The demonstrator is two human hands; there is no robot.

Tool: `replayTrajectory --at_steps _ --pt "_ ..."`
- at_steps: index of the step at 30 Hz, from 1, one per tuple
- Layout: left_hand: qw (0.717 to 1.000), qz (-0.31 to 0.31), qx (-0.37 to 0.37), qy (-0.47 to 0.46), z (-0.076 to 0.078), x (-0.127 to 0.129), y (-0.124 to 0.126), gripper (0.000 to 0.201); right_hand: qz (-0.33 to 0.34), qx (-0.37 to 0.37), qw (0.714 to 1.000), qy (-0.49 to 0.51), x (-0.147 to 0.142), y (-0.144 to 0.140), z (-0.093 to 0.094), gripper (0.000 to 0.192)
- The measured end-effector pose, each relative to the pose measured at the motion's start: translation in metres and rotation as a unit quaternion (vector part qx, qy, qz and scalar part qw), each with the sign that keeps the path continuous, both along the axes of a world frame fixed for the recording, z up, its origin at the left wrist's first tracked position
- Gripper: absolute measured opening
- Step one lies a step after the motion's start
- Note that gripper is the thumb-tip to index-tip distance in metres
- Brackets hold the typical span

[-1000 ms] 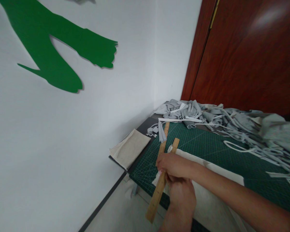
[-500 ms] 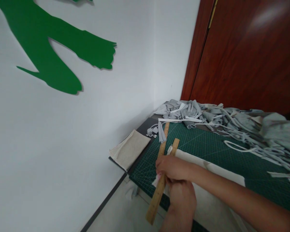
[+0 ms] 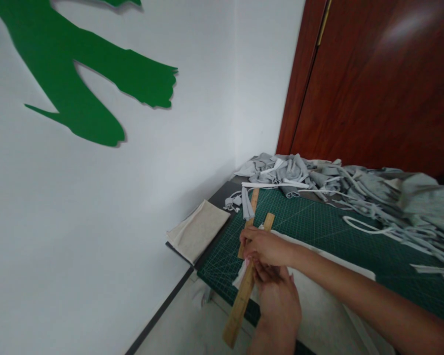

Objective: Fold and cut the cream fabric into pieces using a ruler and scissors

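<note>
A long wooden ruler lies slantwise across off-white cloth on a green cutting mat, its near end jutting past the table edge. My left hand reaches in from below, fingers pressing at the ruler's right edge and holding it down. From the right, my right hand crosses over the ruler, its fingers closed around a small pink thing at the ruler's left edge. What exactly the pink thing is cannot be made out. Another wooden ruler lies just left, partly under grey fabric strips.
Folded beige cloth rests at the table's left corner by the white wall. Heaped grey fabric scraps and strips cover the back and right. Behind them is a reddish-brown wooden door.
My right hand has shifted slightly up along the ruler with the pink thing. The fingers of my left hand have stretched forward a little. The ruler stays nearly in place.
</note>
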State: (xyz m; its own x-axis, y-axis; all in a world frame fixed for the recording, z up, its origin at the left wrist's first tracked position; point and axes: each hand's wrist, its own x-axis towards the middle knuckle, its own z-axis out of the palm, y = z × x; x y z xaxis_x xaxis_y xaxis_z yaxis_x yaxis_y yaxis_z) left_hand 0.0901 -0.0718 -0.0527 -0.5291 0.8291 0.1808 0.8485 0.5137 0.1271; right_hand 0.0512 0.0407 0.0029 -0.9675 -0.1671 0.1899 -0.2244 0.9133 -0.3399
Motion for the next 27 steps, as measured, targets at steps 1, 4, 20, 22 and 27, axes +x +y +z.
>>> replayTrajectory --at_steps 1,4,20,22,27 --pt "1.0 0.002 0.003 -0.001 0.0 0.0 0.0 0.038 -0.003 -0.006 1.0 0.004 0.001 0.004 0.0 0.014" --pt "1.0 0.008 0.005 0.005 0.002 0.0 0.0 0.037 -0.003 -0.02 1.0 0.016 0.002 0.019 0.001 0.017" --pt "0.999 0.015 0.034 0.035 -0.004 0.001 0.001 0.035 -0.012 -0.022 0.999 0.048 0.006 0.039 -0.007 0.023" --pt "0.999 0.019 0.032 0.038 -0.005 0.001 0.001 0.034 -0.029 -0.008 0.998 0.052 0.007 0.048 -0.006 0.023" --pt "0.999 0.023 0.024 0.034 -0.005 0.001 0.001 0.033 -0.049 0.016 0.998 0.047 0.012 0.066 -0.001 0.024"
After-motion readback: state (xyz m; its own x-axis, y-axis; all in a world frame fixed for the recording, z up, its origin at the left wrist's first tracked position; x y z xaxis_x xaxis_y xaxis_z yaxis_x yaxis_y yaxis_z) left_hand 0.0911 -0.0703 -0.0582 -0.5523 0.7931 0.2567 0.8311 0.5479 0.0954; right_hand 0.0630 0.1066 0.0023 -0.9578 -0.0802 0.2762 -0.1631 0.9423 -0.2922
